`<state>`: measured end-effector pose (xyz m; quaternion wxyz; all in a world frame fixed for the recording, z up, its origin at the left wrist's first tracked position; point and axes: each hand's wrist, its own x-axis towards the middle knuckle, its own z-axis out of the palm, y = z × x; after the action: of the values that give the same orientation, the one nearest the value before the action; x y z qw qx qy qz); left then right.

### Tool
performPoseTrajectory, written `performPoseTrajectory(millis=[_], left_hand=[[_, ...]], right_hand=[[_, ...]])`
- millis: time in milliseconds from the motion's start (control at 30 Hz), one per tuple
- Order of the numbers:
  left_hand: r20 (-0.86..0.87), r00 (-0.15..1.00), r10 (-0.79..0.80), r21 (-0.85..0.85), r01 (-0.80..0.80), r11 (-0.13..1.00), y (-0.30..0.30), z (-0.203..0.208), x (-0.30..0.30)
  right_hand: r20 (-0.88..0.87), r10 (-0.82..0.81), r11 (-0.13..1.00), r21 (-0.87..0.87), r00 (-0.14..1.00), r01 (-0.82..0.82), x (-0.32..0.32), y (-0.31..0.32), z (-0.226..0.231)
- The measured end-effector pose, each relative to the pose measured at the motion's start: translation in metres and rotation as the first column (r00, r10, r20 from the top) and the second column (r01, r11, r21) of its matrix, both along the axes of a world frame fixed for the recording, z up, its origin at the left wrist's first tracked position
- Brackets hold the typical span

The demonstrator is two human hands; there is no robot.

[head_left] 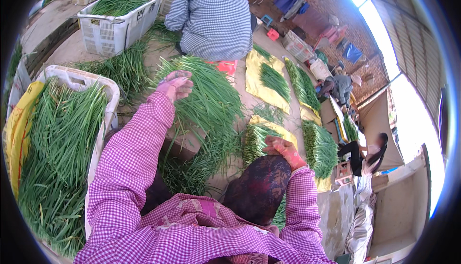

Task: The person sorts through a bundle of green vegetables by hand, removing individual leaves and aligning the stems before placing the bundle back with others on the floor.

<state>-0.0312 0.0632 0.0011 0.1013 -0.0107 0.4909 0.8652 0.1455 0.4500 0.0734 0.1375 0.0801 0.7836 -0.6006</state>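
Note:
My left hand (176, 85), with pink-and-white covering on it, is over the near edge of a big heap of long green chives (206, 88). Its fingers are partly spread, and I see nothing held in them. Beside my right knee, my right hand (282, 149) has its fingers curled together; a pink-orange cuff covers its wrist. Whether something thin is pinched there is hidden. Just beyond that hand, neatly laid chives (257, 141) rest on a yellow sheet (283, 128). Loose green leaves (192, 170) hang and lie below the heap, between my knees.
A white crate (113, 88) full of chives stands at my left, a yellow sack (24, 129) along its side. Another white crate (108, 40) is farther off. Ahead sits a person in a checked top (216, 19). More chive bundles (319, 148) lie to the right, with other people beyond.

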Motion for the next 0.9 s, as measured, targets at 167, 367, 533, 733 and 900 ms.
performPoseTrajectory(millis=[167, 367, 533, 733, 900], left_hand=[[0.107, 0.966, 0.234, 0.178, -0.250, 0.952, -0.032, 0.004, -0.006], [0.110, 0.942, 0.316, 0.535, -0.324, 0.780, -0.083, -0.010, -0.014], [0.152, 0.875, 0.460, 0.483, -0.472, 0.738, -0.086, -0.001, 0.001], [0.117, 0.899, 0.423, 0.395, -0.433, 0.810, -0.066, 0.001, 0.003], [0.144, 0.963, 0.226, 0.281, -0.259, 0.924, -0.037, -0.002, 0.003]], right_hand=[[0.104, 0.107, 0.990, 0.083, 0.989, -0.116, 0.002, -0.022, 0.014], [0.047, 0.096, 0.985, 0.142, 0.994, -0.102, 0.011, -0.047, 0.031], [0.080, 0.096, 0.965, 0.236, 0.992, -0.112, -0.032, -0.058, 0.008], [-0.148, 0.276, 0.923, 0.318, 0.950, -0.218, -0.172, -0.080, -0.014], [-0.259, 0.497, 0.657, 0.736, 0.828, -0.164, -0.279, -0.135, -0.038]])
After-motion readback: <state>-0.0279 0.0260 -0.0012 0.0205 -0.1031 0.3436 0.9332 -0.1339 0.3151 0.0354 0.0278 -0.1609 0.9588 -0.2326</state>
